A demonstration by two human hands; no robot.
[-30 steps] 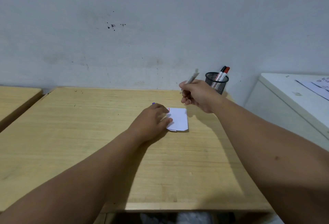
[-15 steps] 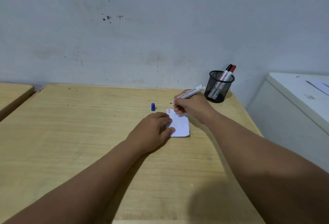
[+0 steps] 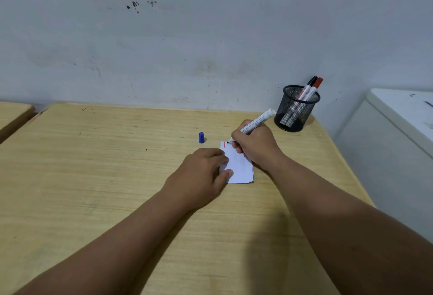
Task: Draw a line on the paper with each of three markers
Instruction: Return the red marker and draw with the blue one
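A small white paper (image 3: pixel 239 168) lies on the wooden table (image 3: pixel 93 177), with a short red line near its far left corner. My left hand (image 3: pixel 201 177) presses down on the paper's left side. My right hand (image 3: pixel 255 144) grips an uncapped white marker (image 3: pixel 255 122), its tip touching the paper's far edge beside the red line. The marker's blue cap (image 3: pixel 201 137) stands on the table just left of the paper. A black-capped marker (image 3: pixel 308 86) and a red-capped marker (image 3: pixel 315 87) stand in a black mesh cup (image 3: pixel 295 109) at the back right.
A grey wall rises right behind the table. A white cabinet (image 3: pixel 393 144) stands to the right of the table, with a gap between them. Another wooden table (image 3: pixel 11 114) sits at the far left.
My right hand has come down from above the paper and brought the marker's tip onto the paper's far edge. My left hand has stayed on the paper. The view has shifted downward.
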